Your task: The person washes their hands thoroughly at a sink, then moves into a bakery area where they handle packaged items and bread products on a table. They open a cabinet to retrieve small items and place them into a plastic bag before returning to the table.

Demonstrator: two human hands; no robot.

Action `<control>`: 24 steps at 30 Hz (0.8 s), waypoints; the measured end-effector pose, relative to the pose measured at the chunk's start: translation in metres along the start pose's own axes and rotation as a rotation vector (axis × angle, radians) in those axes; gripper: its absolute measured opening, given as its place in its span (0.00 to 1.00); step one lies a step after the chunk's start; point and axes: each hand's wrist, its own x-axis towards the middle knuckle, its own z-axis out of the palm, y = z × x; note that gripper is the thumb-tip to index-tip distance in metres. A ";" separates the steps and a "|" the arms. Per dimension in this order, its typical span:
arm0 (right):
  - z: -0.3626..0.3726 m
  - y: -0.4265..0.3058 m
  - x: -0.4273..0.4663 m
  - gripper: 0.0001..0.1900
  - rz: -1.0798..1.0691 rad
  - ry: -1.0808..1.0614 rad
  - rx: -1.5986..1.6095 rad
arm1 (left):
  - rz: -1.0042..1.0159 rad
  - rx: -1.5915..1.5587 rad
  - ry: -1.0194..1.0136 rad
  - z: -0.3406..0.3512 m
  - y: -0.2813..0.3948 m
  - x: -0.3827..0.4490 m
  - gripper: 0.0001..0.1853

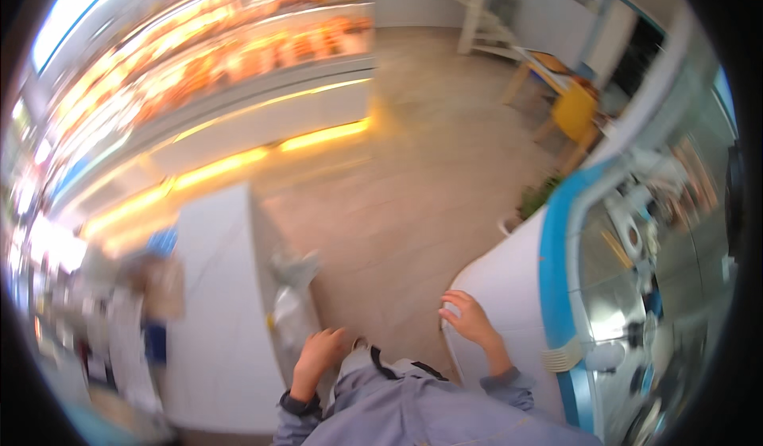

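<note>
My left hand (322, 350) hangs beside my body near a pale plastic bag (292, 309), its fingers loosely curled with nothing seen in them. On the other side, my right hand (468, 318) is held in front of the white side of a counter (506, 285), fingers apart and nothing in it. Whether it touches the counter cannot be told. Both hands stick out of greyish-blue sleeves. A white-topped table (220, 315) stands to my left. The picture is blurred by motion.
Lit display shelves (238, 64) fill the upper left. Tiled floor (381, 183) runs between them and the blue-edged counter. Beyond are a potted plant (539, 195), a yellow chair (574, 112), a small table and white stairs (471, 11). Various blurred items lie on the counter.
</note>
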 end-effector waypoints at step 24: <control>-0.236 0.334 0.424 0.17 0.198 0.229 0.122 | 0.175 0.185 -0.230 -0.185 0.186 0.618 0.26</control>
